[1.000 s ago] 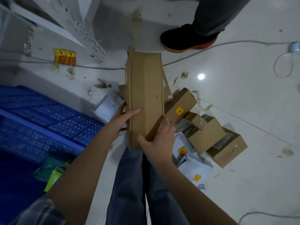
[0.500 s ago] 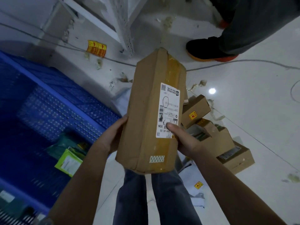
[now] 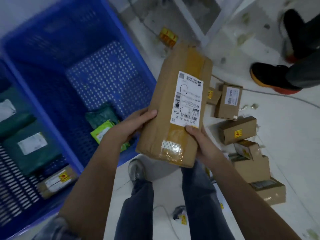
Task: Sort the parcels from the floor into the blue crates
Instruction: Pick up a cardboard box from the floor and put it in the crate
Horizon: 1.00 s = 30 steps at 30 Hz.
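Observation:
I hold a long brown cardboard parcel (image 3: 174, 108) with a white shipping label, lifted above the floor. My left hand (image 3: 136, 121) grips its left side and my right hand (image 3: 199, 141) grips its lower right edge, thumb on the label. A blue perforated crate (image 3: 57, 54) stands to the left, holding a green bag (image 3: 102, 115) and a lime packet (image 3: 102, 130). A second blue crate (image 3: 15, 193) at lower left holds a dark green mailer (image 3: 31, 146) and a small box (image 3: 57, 182). Several small brown boxes (image 3: 237, 129) lie on the floor to the right.
Another person's black and orange shoes (image 3: 270, 77) stand at the upper right. A grey cable (image 3: 277, 94) runs across the white floor. A white metal rack leg (image 3: 188, 16) rises at the top. My legs and shoe (image 3: 136, 170) are below the parcel. A yellow sticker (image 3: 168, 36) lies near the crate.
My view has swung left, bringing the blue crates into fuller sight. The parcel, turned label-up a second ago, stays in both hands and now sits closer to the crate's edge.

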{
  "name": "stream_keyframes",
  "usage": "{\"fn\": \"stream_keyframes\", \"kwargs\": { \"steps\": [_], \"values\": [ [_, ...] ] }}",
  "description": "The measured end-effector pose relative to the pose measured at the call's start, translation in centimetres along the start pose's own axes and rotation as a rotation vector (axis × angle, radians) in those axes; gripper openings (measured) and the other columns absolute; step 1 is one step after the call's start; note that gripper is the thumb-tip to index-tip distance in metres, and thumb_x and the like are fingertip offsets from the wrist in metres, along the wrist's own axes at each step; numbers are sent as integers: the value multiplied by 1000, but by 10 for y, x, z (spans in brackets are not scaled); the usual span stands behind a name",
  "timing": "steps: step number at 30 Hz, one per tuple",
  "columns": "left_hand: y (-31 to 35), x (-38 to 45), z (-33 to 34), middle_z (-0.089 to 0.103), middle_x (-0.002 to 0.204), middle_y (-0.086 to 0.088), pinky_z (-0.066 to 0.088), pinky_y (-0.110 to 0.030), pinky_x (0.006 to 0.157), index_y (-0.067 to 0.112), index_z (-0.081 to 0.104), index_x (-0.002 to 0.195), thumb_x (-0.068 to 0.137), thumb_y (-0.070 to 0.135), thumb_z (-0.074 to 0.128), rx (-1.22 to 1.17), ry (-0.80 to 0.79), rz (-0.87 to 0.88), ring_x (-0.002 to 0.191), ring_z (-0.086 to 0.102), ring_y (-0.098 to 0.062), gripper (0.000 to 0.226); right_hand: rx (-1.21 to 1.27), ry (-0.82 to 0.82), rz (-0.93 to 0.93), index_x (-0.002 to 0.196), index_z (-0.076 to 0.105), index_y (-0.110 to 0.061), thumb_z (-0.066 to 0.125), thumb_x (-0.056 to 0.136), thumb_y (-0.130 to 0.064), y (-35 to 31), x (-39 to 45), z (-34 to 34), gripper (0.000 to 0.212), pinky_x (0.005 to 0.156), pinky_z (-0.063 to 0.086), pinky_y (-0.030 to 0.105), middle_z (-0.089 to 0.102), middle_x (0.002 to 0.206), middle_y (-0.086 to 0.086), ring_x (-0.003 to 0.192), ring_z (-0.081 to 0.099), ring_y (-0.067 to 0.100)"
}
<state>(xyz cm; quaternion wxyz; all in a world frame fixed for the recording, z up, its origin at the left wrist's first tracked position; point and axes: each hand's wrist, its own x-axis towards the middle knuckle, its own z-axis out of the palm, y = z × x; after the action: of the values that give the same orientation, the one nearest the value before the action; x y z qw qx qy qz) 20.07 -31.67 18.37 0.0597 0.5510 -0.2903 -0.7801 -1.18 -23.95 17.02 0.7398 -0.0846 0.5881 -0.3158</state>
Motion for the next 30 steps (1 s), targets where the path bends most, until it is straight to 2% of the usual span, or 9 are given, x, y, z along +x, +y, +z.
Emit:
{"fn": "stream_keyframes", "kwargs": {
  "steps": [3,6,9,11,13,16,20,27,30],
  "values": [
    [-29,-42,-45,58,132,1,35,-44,112,19,49,136,27,84,71,-6,34,-3,123,54,-20,129,-96,-56,-30,140,37,-29,76,63,-30,22,-12,54,87,82,57,29,66,122,-4,106,67,13],
    [-52,-83,-81,59,123,7,36,-37,110,29,54,121,23,87,67,-55,78,-30,117,55,-15,114,-165,-101,-45,141,34,-31,85,54,-36,43,-17,107,101,88,55,34,63,127,-4,112,64,15],
    [-73,-113,-112,57,127,3,35,-39,112,23,48,132,76,69,53,-111,101,-37,120,53,-18,73,-226,-146,-42,141,34,-31,91,39,-50,61,-18,152,118,92,53,40,61,130,-1,113,63,18],
    [-91,-128,-130,61,116,6,38,-37,108,24,51,125,86,56,44,-161,145,-9,112,57,-15,51,-286,-183,-39,140,34,-33,90,46,-47,73,-15,174,110,93,52,43,60,131,-1,115,62,19],
    [-115,-141,-143,63,114,9,42,-32,102,24,52,125,77,61,52,-237,174,33,107,59,-9,61,-358,-213,-51,140,33,-35,83,61,-35,85,-10,190,93,87,55,34,59,130,-5,113,63,13],
    [-158,-151,-154,62,124,5,44,-31,98,20,47,136,69,62,64,-362,224,60,111,60,-12,81,-515,-256,-44,141,30,-37,80,56,-36,99,-2,210,99,80,56,24,58,130,-10,113,61,9],
    [-201,-162,-154,64,124,0,43,-40,104,20,48,135,44,65,78,-547,283,56,116,58,-21,106,-690,-317,27,145,24,-38,79,49,-44,111,5,229,111,93,51,34,52,138,-5,123,53,16],
    [-223,-174,-145,65,112,6,51,-30,83,30,51,116,75,42,70,-625,286,79,104,61,-14,46,-931,-394,58,142,23,-46,79,56,-43,106,9,243,103,101,46,41,47,139,-7,126,48,14],
    [-228,-178,-144,66,119,3,53,-37,88,31,51,123,58,58,70,-689,327,84,111,62,-18,72,-988,-449,81,142,22,-49,79,55,-46,104,11,252,105,100,47,42,46,138,-9,126,48,15]
  ]
}}
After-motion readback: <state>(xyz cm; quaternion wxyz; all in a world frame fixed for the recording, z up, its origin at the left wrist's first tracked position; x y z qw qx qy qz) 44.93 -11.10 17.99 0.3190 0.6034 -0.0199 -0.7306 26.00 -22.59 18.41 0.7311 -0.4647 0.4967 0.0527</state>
